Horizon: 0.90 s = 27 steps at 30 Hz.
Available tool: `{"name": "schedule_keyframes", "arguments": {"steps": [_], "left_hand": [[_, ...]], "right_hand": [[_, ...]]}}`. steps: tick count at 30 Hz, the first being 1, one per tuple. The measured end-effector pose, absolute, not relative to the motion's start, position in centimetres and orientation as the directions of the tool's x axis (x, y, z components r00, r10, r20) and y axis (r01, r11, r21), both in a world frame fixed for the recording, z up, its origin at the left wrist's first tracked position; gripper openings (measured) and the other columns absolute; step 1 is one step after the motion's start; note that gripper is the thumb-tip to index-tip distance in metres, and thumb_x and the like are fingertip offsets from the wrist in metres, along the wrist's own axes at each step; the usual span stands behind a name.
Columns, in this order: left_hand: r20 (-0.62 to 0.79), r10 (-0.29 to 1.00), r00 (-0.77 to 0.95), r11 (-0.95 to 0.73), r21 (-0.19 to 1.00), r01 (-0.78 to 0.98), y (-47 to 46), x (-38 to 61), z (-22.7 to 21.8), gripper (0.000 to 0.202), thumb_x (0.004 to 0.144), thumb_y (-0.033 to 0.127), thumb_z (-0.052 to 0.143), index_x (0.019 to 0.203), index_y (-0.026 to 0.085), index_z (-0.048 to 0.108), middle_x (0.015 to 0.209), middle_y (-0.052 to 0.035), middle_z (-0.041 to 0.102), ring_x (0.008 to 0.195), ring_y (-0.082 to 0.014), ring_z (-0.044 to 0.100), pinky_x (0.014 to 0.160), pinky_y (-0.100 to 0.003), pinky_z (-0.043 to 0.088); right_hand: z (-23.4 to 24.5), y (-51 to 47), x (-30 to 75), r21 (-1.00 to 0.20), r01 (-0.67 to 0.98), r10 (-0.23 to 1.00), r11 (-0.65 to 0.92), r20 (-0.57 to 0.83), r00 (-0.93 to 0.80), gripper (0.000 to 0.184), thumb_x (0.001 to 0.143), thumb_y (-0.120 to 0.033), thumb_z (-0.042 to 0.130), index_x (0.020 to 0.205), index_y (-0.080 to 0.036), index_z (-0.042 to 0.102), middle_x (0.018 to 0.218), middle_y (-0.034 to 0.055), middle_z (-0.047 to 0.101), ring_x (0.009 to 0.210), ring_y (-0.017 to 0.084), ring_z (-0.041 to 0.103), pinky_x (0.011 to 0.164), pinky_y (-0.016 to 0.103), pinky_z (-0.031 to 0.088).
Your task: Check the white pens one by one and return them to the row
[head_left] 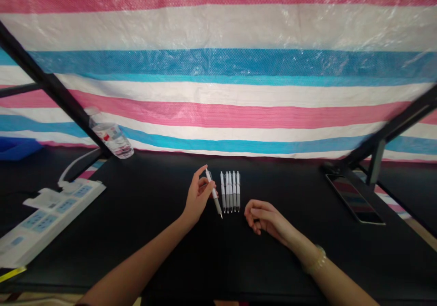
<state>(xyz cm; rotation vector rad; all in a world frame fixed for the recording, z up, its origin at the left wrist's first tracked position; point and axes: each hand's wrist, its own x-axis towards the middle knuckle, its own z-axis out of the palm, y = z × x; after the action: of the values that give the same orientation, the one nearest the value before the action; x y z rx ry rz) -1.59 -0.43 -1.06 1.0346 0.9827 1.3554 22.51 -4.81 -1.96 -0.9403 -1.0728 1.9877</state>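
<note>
My left hand pinches a white and grey pen, held slanted with its tip pointing down toward the black table. Just right of it, several matching pens lie side by side in a neat row on the table. My right hand rests on the table below and right of the row, fingers curled loosely inward, with nothing visible in it. A bracelet sits on my right wrist.
A white power strip with a cable lies at the left. A clear water bottle leans against a black frame bar at the back left. A phone lies at the right by another frame bar. A striped tarp hangs behind.
</note>
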Motion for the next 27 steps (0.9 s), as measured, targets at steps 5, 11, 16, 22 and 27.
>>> {"name": "schedule_keyframes", "arguments": {"steps": [5,11,16,22,27], "left_hand": [[0.05,0.998,-0.026,-0.056,0.96,-0.273,-0.3,-1.5,-1.1,0.07,0.084,0.031,0.073,0.145,0.024,0.038,0.078,0.0056,0.059,0.063,-0.0119,0.063,0.063,-0.027,0.057],[0.066,0.998,-0.014,-0.067,0.962,-0.263,-0.2,-1.8,-1.5,0.066,0.082,0.032,0.074,0.139,0.024,0.043,0.078,0.0048,0.062,0.062,-0.0127,0.064,0.063,-0.028,0.057],[0.028,0.999,-0.033,-0.036,0.955,-0.296,0.1,-2.2,-1.5,0.066,0.079,0.035,0.078,0.136,0.024,0.046,0.079,0.004,0.064,0.062,-0.0131,0.064,0.061,-0.028,0.057],[0.007,1.0,0.025,0.001,0.955,-0.297,0.2,-2.6,-1.1,0.069,0.075,0.034,0.08,0.134,0.023,0.047,0.077,0.0034,0.066,0.062,-0.0146,0.066,0.061,-0.029,0.058],[0.025,1.0,0.011,-0.021,0.961,-0.277,0.5,-2.8,-0.8,0.061,0.076,0.032,0.08,0.128,0.022,0.051,0.075,0.0037,0.066,0.061,-0.0131,0.064,0.06,-0.027,0.057]], "right_hand": [[-2.1,-4.5,22.7,-0.884,-0.237,0.834,-0.403,-0.247,-0.494,0.029,0.081,-0.042,0.075,0.084,-0.015,0.065,0.067,0.0013,0.063,0.054,0.01,0.054,0.048,0.018,0.042],[-1.6,-4.6,22.7,-0.897,-0.223,0.84,-0.383,-0.237,-0.488,0.029,0.081,-0.042,0.076,0.081,-0.015,0.065,0.067,0.0016,0.063,0.054,0.009,0.053,0.049,0.019,0.042],[-1.1,-4.3,22.8,-0.912,-0.218,0.862,-0.348,-0.22,-0.456,0.027,0.08,-0.04,0.077,0.081,-0.015,0.065,0.069,0.0012,0.063,0.055,0.009,0.053,0.05,0.019,0.04],[-0.9,-3.9,22.1,-0.931,-0.209,0.888,-0.299,-0.191,-0.417,0.028,0.078,-0.041,0.076,0.078,-0.016,0.064,0.065,-0.0002,0.062,0.053,0.009,0.051,0.049,0.019,0.039],[-0.7,-4.0,21.2,-0.952,-0.186,0.903,-0.245,-0.155,-0.4,0.027,0.077,-0.04,0.077,0.077,-0.016,0.064,0.065,0.0,0.063,0.053,0.009,0.051,0.05,0.02,0.038]]}}
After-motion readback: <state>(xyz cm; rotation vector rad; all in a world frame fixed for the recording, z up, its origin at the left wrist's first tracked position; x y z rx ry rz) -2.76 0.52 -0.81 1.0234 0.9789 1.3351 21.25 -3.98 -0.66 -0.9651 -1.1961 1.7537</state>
